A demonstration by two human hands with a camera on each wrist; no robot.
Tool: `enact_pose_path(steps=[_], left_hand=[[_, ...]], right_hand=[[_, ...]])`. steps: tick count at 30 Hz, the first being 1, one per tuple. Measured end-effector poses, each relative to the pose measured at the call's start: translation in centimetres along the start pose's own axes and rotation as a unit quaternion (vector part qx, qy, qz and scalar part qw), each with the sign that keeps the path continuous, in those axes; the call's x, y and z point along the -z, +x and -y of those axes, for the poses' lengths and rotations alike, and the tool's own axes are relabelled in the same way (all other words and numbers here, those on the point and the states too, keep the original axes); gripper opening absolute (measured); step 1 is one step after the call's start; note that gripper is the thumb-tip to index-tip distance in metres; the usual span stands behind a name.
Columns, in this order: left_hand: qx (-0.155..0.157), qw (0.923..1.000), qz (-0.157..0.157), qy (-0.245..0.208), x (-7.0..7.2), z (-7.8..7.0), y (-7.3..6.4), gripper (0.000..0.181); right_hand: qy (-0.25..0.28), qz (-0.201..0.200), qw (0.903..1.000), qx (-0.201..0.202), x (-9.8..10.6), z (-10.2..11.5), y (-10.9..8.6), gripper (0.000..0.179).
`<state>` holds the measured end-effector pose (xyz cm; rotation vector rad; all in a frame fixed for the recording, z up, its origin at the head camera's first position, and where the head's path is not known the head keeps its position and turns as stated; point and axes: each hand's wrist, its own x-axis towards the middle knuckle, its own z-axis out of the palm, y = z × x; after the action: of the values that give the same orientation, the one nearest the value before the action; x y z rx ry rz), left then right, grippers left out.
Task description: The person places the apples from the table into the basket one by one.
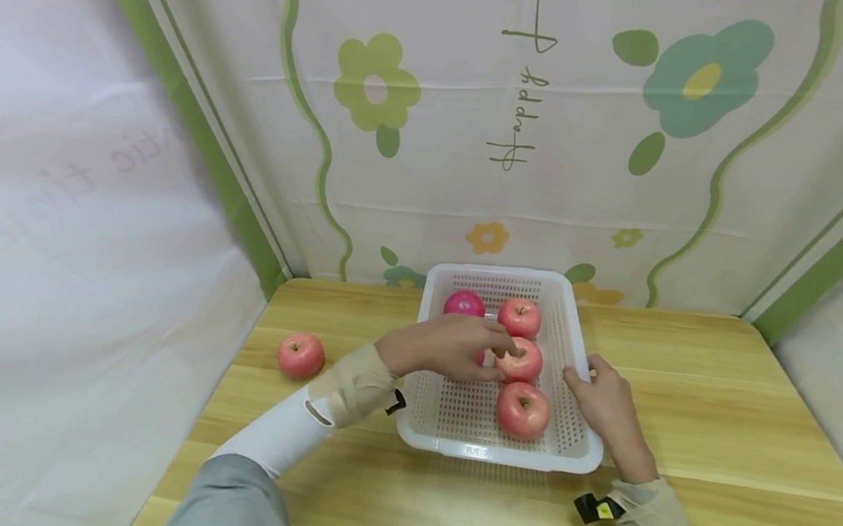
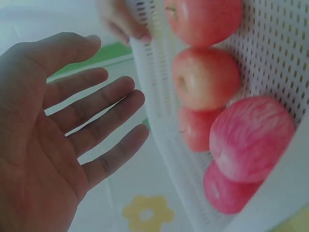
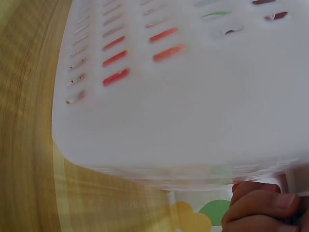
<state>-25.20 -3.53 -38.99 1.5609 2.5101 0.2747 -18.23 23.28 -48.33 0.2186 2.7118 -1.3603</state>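
Note:
A white perforated plastic basket point(image 1: 476, 450) holds several apples. Three light red apples form a row along its right side, including a front one point(image 1: 523, 411) and a back one point(image 1: 520, 317). A deeper pink apple point(image 1: 466, 303) lies at the back left, and another point(image 2: 252, 138) is mostly covered by the left hand in the head view. My left hand point(image 1: 452, 345) is over the basket, fingers spread and holding nothing in the left wrist view. The right hand point(image 1: 603, 398) grips the basket's right rim, its fingers curled at the edge in the right wrist view.
One more apple point(image 1: 300, 355) sits on the wooden table point(image 1: 738, 424), left of the basket. A flower-printed cloth point(image 1: 429, 172) hangs behind the table's back edge, with white cloth walls on both sides.

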Motion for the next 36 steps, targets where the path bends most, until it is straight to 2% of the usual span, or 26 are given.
enact_pose_path(steps=[4, 8, 13, 21, 27, 36], left_hand=[[0.01, 0.9991, -0.028, -0.029, 1.0, 1.0, -1.4, 0.038], [0.015, 0.9982, -0.053, -0.025, 1.6, 1.8, -2.7, 0.037], [0.009, 0.9961, -0.083, -0.027, 2.3, 2.5, -4.5, 0.026], [0.045, 0.9911, -0.119, -0.04, 3.3, 3.6, -7.7, 0.028], [0.082, 0.9877, -0.129, -0.035, 3.4, 4.2, -9.9, 0.032], [0.106, 0.9792, -0.171, -0.026, 3.0, 5.3, -13.0, 0.033]], right_hand=[[0.0, -0.002, 1.0, 0.002, -0.1, 0.0, 0.0, 0.055], [-0.002, -0.004, 1.0, 0.003, -0.1, 0.0, 0.0, 0.055], [-0.001, -0.005, 1.0, 0.002, -0.2, 0.2, -0.1, 0.056], [-0.001, -0.006, 1.0, -0.002, -0.2, 0.1, -0.1, 0.055], [-0.005, -0.004, 1.0, -0.004, -0.2, 0.2, 0.0, 0.055], [-0.004, -0.004, 1.0, -0.004, -0.3, 0.0, 0.0, 0.055]])
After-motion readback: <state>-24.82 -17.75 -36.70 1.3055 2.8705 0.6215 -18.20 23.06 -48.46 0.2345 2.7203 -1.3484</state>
